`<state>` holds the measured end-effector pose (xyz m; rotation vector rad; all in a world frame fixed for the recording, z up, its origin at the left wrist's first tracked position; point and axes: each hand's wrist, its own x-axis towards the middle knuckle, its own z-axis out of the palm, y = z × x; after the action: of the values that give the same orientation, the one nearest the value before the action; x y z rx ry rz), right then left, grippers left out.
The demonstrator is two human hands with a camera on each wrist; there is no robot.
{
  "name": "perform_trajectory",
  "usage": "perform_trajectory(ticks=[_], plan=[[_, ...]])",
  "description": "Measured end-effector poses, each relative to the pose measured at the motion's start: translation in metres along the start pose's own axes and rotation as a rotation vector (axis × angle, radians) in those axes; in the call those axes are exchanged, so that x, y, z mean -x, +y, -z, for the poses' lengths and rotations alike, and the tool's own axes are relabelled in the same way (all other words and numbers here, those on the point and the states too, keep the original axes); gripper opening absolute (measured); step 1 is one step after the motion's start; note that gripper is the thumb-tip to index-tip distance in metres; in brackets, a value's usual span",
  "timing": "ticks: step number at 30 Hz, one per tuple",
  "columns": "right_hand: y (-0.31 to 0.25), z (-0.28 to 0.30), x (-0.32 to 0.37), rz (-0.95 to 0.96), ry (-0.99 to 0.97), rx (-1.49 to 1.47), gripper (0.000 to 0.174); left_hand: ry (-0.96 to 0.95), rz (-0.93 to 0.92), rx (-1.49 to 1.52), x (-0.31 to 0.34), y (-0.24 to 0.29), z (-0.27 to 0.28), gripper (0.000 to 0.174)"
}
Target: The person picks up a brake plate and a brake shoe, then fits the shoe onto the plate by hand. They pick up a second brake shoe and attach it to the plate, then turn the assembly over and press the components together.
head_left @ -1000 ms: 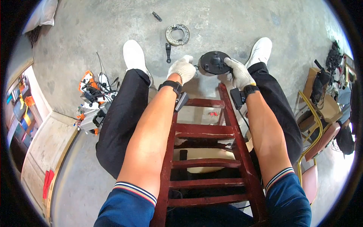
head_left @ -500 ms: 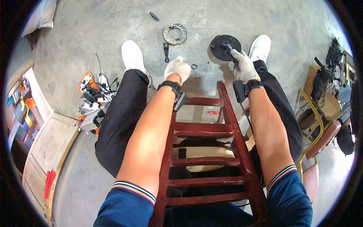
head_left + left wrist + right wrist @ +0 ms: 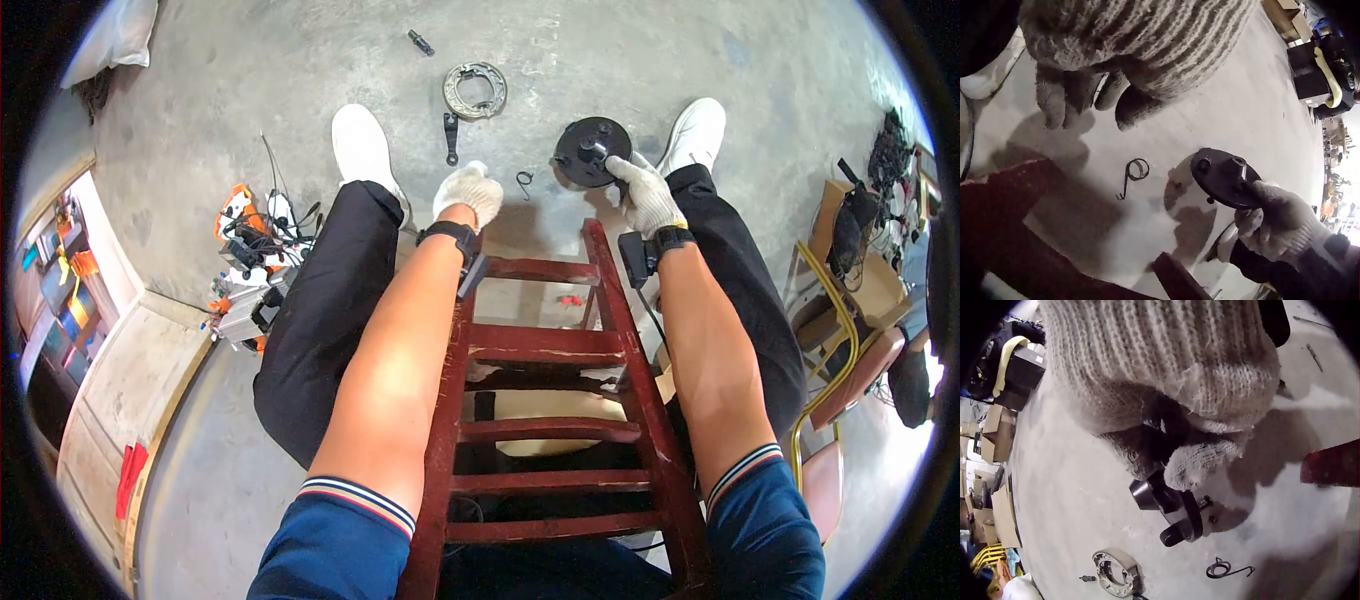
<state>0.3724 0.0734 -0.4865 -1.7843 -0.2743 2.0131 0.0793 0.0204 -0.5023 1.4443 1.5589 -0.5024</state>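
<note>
My gloved right hand [image 3: 648,195] grips the edge of a round black brake backing plate [image 3: 582,168], thumb on its face by the central hub. In the left wrist view the plate [image 3: 1219,181] is held up off the floor, its shadow beside it. My gloved left hand [image 3: 468,195] holds nothing; its fingers [image 3: 1075,94] hang loosely over the floor. Between the hands, a small coiled torsion spring [image 3: 525,180] lies on the concrete. Beyond the left hand lie a black lever arm [image 3: 451,138], a ring-shaped pair of brake shoes [image 3: 452,94] and a small dark brake cam [image 3: 421,42].
A dark red wooden stool or chair frame [image 3: 545,345] stands between my legs, under the forearms. White shoes [image 3: 362,145] flank the floor parts. Tools and cables [image 3: 250,250] lie at left; a gold-framed chair [image 3: 850,350] and boxes stand at right.
The right hand has carried the plate rightward, away from the left hand, and tilted it. My left hand has drawn back from the spring, which now shows fully.
</note>
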Motion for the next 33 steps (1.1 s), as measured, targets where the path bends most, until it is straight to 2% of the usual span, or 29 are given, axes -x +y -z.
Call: perform_trajectory(ticks=[2, 3, 6, 21, 25, 33], plan=[[-0.002, -0.002, 0.001, 0.012, 0.015, 0.007, 0.027, -0.001, 0.093, 0.177, 0.014, 0.027, 0.021, 0.037], [-0.004, -0.003, 0.003, 0.009, 0.019, 0.006, 0.027, 0.01, 0.239, 0.353, 0.009, 0.032, 0.016, 0.039], [-0.001, -0.002, -0.002, 0.002, -0.002, -0.011, 0.027, 0.023, 0.196, 0.341, 0.009, 0.039, 0.018, 0.041], [-0.002, -0.006, -0.002, 0.001, -0.008, -0.044, 0.025, 0.008, 0.208, 0.263, 0.001, 0.02, 0.005, 0.037], [0.002, -0.003, -0.005, -0.023, 0.009, -0.053, 0.028, 0.031, 0.138, 0.243, 0.008, 0.028, 0.01, 0.037], [0.001, -0.007, -0.003, -0.034, 0.021, -0.078, 0.027, -0.044, 0.123, 0.276, 0.002, 0.043, 0.015, 0.04]])
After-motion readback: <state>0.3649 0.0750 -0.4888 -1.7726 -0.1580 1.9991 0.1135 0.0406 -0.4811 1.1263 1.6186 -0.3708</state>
